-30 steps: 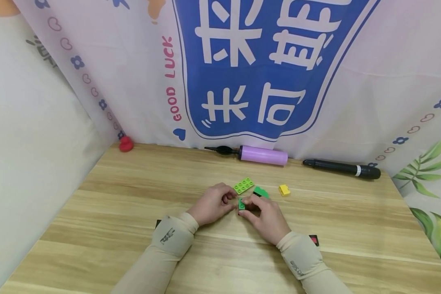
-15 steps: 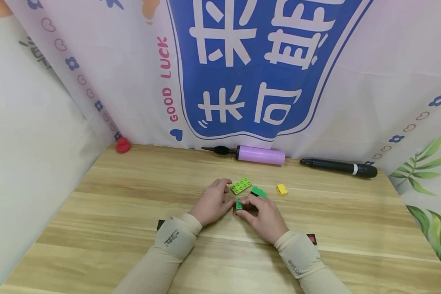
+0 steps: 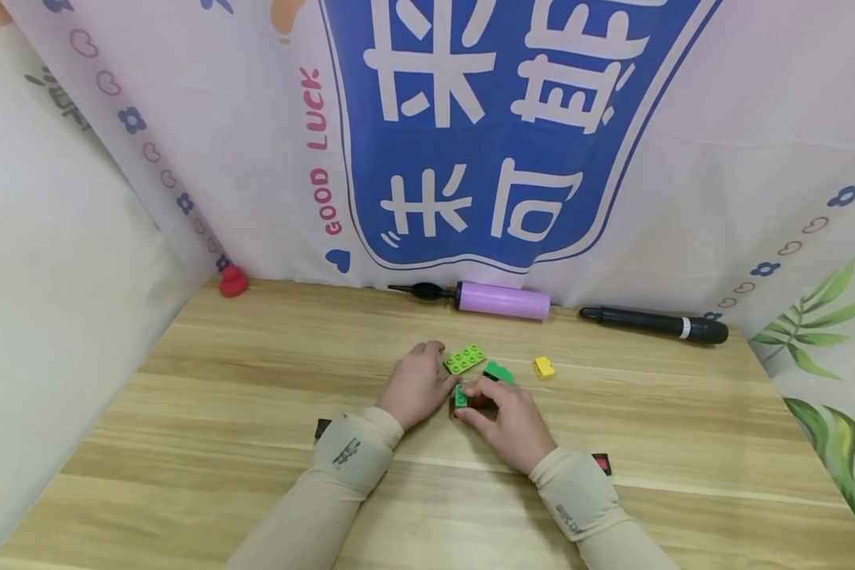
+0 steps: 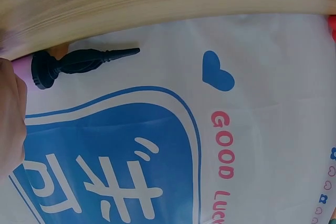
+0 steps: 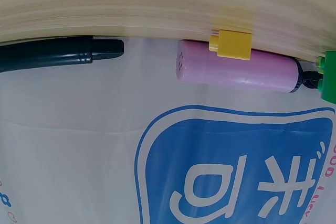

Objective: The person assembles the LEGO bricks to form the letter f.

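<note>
My right hand (image 3: 516,427) pinches a small green toy building brick (image 3: 460,396) between thumb and fingers, its studs facing up, with something dark red showing beneath. My left hand (image 3: 415,388) lies just left of it, fingers stretched forward by the left end of a flat lime-green eight-stud brick (image 3: 465,359), thumb pointing toward the small green brick. Part of the left hand (image 4: 10,121) shows at the edge of the left wrist view. A darker green, curved-top brick (image 3: 499,371) sits beyond the right fingers, which partly hide it.
A yellow brick (image 3: 544,367) lies to the right on the wooden table (image 3: 256,380). Along the back edge are a red duck-shaped toy (image 3: 233,281), a purple hand pump (image 3: 503,301) and a black microphone-like stick (image 3: 655,324). A printed cloth (image 3: 256,174) hangs behind.
My left hand has uncurled and moved forward and slightly right, beside the lime-green brick. My right hand keeps its pinch on the small green brick. The head view has shifted slightly.
</note>
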A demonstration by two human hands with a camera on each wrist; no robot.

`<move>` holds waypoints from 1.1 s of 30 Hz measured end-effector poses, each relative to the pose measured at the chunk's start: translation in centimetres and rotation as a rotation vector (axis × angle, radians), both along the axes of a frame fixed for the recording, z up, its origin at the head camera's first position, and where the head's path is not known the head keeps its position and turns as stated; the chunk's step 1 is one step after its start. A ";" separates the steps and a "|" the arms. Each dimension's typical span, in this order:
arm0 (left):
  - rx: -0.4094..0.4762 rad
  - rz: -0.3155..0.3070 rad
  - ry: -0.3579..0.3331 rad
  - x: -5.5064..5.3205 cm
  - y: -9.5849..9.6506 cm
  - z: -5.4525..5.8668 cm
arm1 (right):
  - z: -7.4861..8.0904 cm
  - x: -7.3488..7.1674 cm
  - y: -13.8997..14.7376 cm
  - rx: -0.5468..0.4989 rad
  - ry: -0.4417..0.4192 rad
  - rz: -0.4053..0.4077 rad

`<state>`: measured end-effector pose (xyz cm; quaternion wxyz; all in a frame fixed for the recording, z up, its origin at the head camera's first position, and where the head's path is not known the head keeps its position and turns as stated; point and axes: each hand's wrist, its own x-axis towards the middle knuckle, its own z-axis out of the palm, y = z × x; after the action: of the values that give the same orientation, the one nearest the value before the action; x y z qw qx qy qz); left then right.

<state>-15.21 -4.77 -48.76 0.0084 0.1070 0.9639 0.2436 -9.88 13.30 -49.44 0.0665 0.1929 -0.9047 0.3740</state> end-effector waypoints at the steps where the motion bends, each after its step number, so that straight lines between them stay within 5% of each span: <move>1: -0.004 -0.004 0.004 0.0 0.0 0.0 | 0.0 0.0 0.0 0.002 0.001 -0.001; 18: 0.019 -0.025 0.037 0.3 -0.4 0.1 | 0.2 0.0 0.0 -0.020 -0.045 0.006; 33: 0.206 0.050 0.167 0.4 -0.7 0.3 | 0.1 0.2 0.0 -0.018 -0.008 0.026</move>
<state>-14.80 -5.44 -48.47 -0.0893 0.1030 0.9335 0.3316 -9.69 13.26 -49.35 0.0596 0.2027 -0.8989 0.3838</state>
